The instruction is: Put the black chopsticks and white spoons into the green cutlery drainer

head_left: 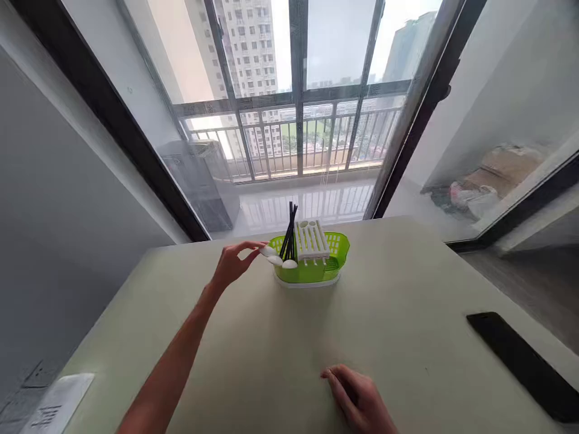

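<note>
My left hand [233,264] reaches to the left end of a green basket [312,275] and pinches a white spoon [266,251] between thumb and fingers. Two more white spoons lean at that end, one of them the right spoon [289,264], with their bowls over the front rim. Behind them, black chopsticks [288,235] stand upright in a bunch. A white slotted rack [312,242] lies tilted across the basket's middle. Nearer to me, my right hand [359,395] rests on the table with loosely curled fingers, apart from the basket and with nothing visible in it.
The basket sits on a white base near the back of the pale table [398,337]. A long black flat object [520,364] lies at the right edge. White paper with print [61,401] lies front left. Beyond the table's far edge are glass doors and a balcony.
</note>
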A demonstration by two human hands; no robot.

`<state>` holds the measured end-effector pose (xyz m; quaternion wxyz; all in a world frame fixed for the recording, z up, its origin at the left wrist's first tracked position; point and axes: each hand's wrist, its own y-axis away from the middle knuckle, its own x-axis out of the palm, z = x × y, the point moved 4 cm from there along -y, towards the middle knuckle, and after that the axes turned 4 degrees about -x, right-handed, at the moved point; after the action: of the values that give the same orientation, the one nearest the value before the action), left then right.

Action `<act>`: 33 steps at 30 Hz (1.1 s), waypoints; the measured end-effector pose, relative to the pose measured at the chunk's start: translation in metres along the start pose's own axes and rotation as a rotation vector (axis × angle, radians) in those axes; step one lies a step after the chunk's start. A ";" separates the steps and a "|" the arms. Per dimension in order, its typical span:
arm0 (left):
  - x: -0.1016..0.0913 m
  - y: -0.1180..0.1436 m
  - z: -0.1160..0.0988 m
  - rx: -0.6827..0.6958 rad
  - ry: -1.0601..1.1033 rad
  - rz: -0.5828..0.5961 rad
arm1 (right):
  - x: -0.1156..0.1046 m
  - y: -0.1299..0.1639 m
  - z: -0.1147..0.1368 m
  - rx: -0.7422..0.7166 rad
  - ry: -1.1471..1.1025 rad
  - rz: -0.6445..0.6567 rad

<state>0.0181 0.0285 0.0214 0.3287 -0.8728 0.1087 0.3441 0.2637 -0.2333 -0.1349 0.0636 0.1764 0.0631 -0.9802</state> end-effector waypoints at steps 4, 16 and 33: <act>-0.002 0.016 0.002 -0.002 0.011 -0.058 | 0.001 -0.001 0.003 -0.015 0.009 -0.035; 0.116 0.055 0.059 -0.442 0.007 0.169 | 0.009 -0.002 0.013 -0.026 0.022 -0.068; 0.229 -0.011 -0.010 -0.501 0.006 0.155 | 0.023 -0.006 0.007 -0.025 0.000 -0.048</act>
<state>0.1969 0.0391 -0.1213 0.0746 -0.9171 0.0875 0.3818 0.2388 -0.2306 -0.1356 0.0422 0.1740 0.0795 -0.9806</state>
